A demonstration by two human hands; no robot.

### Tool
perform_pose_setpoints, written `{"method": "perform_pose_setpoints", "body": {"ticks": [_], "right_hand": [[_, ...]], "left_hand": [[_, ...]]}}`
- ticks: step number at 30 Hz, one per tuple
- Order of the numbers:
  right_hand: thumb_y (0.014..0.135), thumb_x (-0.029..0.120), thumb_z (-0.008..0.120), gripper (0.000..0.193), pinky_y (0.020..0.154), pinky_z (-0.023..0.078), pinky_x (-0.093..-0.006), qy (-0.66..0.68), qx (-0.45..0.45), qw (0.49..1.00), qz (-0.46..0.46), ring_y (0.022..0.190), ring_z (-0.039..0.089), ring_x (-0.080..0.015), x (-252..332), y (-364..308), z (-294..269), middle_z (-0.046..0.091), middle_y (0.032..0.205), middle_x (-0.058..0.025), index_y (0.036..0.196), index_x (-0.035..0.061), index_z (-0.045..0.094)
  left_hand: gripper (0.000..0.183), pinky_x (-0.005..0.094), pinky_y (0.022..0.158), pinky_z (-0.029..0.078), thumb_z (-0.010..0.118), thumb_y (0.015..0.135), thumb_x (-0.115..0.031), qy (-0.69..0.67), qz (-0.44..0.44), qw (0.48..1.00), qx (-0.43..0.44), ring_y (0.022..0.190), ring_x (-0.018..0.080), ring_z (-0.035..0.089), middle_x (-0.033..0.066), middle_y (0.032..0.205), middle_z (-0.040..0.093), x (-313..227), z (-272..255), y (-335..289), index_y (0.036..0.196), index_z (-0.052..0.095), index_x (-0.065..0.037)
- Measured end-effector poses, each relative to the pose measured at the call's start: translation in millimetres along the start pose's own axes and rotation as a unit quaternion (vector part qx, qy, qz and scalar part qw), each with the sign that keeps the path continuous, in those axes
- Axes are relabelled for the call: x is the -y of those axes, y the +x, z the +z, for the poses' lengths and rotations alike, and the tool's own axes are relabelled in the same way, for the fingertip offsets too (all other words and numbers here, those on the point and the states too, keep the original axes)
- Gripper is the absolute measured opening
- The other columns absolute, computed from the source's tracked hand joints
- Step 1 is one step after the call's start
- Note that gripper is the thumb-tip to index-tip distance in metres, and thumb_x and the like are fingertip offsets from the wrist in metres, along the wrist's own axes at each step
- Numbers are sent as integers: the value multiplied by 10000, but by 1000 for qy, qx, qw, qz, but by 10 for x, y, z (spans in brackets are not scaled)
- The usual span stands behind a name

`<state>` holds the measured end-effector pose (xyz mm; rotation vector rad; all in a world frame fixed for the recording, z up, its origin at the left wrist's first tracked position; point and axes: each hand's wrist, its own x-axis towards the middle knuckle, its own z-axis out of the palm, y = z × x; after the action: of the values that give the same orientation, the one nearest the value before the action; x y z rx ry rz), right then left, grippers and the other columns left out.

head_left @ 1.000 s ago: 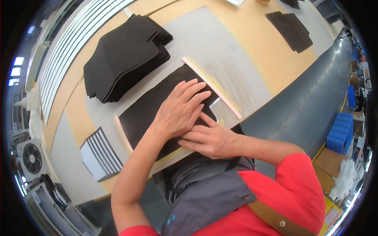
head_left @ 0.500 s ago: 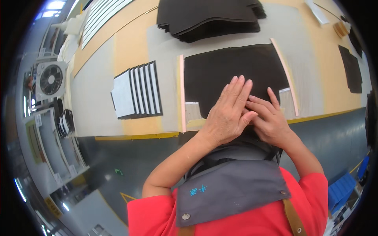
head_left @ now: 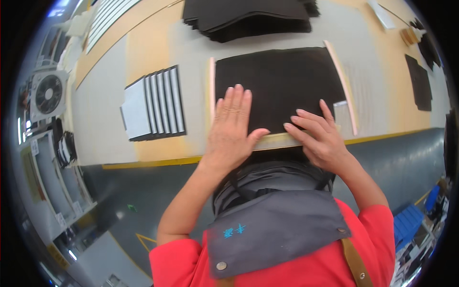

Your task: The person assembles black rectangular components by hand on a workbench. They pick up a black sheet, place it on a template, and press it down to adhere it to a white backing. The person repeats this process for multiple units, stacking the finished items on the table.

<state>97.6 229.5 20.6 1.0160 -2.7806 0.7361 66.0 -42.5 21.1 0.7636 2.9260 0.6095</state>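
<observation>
- Far off to the left of the flat, thin black sheet (head_left: pixel 282 81), there's a white, square-framed fan (head_left: pixel 49 94).
- Coming in nearer, left of the sheet: a fanned row of pale, black-edged pieces (head_left: pixel 153 107), overlapping like steps.
- Right alongside the sheet's left edge, a narrow pale-pink strip (head_left: pixel 212 86).
- Now my left hand (head_left: pixel 230 131): palm down, over the sheet's lower left, longer fingers nearly together, thumb stuck out to the right.
- Beyond the sheet, a thick pile of black sheets (head_left: pixel 248 21).
- And the sheet itself: lying on the grey-and-tan tabletop (head_left: pixel 195 103), between my two hands and partly under them.
- Here's my right hand (head_left: pixel 318 136), at the sheet's lower right, fingers bent and loosely spread; whether every tip touches, I can't tell.
- By the sheet's right-hand notch, a small white strip (head_left: pixel 340 103).
- Along its right edge, a second pale-pink strip (head_left: pixel 342 88), slanting.
- Well right of the sheet, a small dark stack (head_left: pixel 418 81).
</observation>
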Motion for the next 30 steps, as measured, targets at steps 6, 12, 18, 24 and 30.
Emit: {"method": "perform_pose_setpoints", "body": {"ticks": [6,12,18,24,30], "right_hand": [[759,25,698,580,1238,255,-616,-5,-21,1000,-9,1313,573,-244,-23,-25,43,620,1299,-61,1332,114,677],[810,55,700,486,1226,266,-626,-9,-24,1000,-9,1296,582,-238,-23,-2,30,634,1256,-64,1292,113,700],[777,47,711,530,1232,255,-629,-7,-14,1000,-9,1301,580,-238,-10,7,33,629,1265,-56,1302,119,693],[750,19,706,591,1244,231,-633,4,10,1000,8,1322,560,-241,4,-3,8,615,1297,-48,1329,132,676],[715,-8,691,620,1251,226,-632,-6,8,1000,10,1317,562,-240,18,10,10,618,1292,-42,1319,131,684]], "left_hand": [[570,524,1208,328,639,999,-185,13,54,997,-51,1454,396,434,220,1516,507,-43,-63,237,1502,467,22],[374,458,1124,448,649,929,-17,-4,132,979,-154,1264,317,596,136,1294,636,-94,139,758,1302,626,-5],[391,425,1113,452,630,946,-40,-23,107,980,-163,1304,336,556,154,1381,586,-11,249,982,1335,598,-6],[399,481,1169,397,625,964,-110,-45,86,984,-150,1357,344,517,141,1432,568,-14,273,974,1358,594,-50],[417,518,1180,376,619,971,-130,-47,69,985,-151,1379,328,509,125,1447,567,-23,287,956,1381,575,-68]]}}
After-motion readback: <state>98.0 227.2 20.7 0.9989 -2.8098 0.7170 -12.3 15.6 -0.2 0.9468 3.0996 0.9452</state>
